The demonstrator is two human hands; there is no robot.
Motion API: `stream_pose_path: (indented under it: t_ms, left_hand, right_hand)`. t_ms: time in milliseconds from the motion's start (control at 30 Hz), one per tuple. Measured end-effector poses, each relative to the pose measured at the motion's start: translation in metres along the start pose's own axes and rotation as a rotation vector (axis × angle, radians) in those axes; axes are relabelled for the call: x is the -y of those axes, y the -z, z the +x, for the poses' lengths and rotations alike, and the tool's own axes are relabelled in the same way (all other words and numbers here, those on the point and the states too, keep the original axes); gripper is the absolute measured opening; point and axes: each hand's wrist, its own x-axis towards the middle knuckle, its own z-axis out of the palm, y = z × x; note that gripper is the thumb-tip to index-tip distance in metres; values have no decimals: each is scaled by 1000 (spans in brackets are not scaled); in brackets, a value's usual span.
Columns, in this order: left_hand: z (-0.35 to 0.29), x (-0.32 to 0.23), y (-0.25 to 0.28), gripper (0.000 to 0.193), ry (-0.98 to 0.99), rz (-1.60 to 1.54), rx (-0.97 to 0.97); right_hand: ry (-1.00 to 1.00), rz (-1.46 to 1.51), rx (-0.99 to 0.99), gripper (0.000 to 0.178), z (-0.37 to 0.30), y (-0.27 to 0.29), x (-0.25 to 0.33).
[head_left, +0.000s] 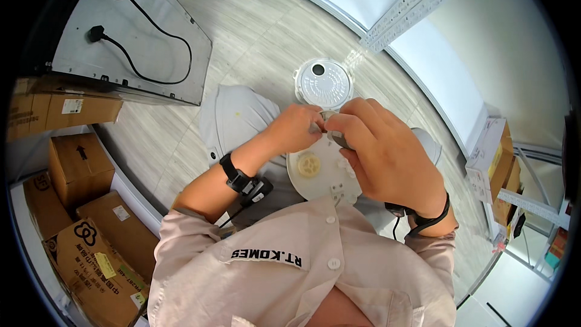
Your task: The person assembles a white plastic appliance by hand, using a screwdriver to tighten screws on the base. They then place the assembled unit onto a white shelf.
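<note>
A white round plate (321, 183) rests across my lap, with a cream spoked wheel (308, 165) on it and small white fittings beside the wheel. Over the plate's far edge, my left hand (296, 128) and my right hand (382, 151) meet fingertip to fingertip. My right thumb and fingers grip a small grey part (340, 139), mostly covered by them, so its kind is unclear. The left fingers are pinched together right beside it; what lies between them is hidden. Just past my hands, a white round perforated cover (325, 83) with a dark hole lies on the floor.
A metal-sided appliance (142, 42) with a black power cord (130, 63) stands at the far left. Cardboard boxes (82, 166) fill a shelf on the left. Perforated white shelf posts (417, 9) rise at the far right, with more boxes (499, 169) at the right.
</note>
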Motion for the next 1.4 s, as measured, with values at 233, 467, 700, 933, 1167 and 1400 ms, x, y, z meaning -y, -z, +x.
stream_pose_path:
  t_ms: [233,467,700,933,1167,1400]
  left_hand:
    - [-5,0,1,13,-24,-44,-20]
    - [-6,-9,4,14,-35,-67,-39]
    - [-7,0,-1,14,-78,-59,-50]
    - [-7,-9,5,14,-20,-50,-23]
    - [-8,-7,2,15,-67,-72,-53]
    - [-10,-16,12,14,26,-15,22]
  right_hand:
    - [-376,-373,92,51,9,-1,15]
    - [-38,69,-110,51,3,1,4]
    - [-490,-401,225,47,13,10,16]
    - [-118,56,-77,41,2,12,13]
    - [-251,-391,62,29,7,3,9]
    - [-246,-121,-51,40,8,4,9]
